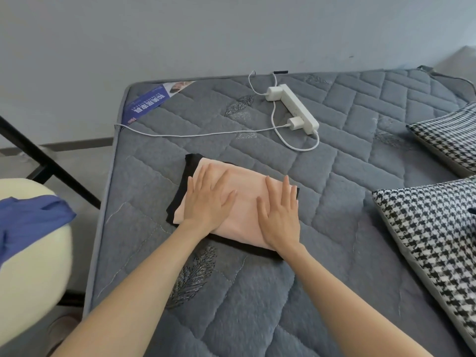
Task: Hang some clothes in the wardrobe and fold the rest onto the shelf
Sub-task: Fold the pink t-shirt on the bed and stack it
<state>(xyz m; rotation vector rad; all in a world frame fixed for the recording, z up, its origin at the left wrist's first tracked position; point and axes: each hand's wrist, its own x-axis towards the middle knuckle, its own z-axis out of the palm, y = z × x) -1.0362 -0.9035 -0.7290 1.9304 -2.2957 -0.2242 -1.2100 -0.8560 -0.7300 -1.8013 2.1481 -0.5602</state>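
Observation:
A folded pale pink garment [244,202] lies on top of a folded black garment [184,173] in the middle of the grey quilted mattress [334,202]. The black one shows only as a dark border at the left, top corner and bottom edge. My left hand [207,199] presses flat on the left half of the pink garment, fingers straight and spread. My right hand [279,212] presses flat on its right half in the same way. Neither hand grips anything.
A white power strip [293,108] with two chargers and trailing white cables lies on the mattress behind the clothes. Two houndstooth pillows [432,228] sit at the right. At the left a cream round seat [31,243] carries a blue garment [28,220], with a black metal frame [46,161] behind it.

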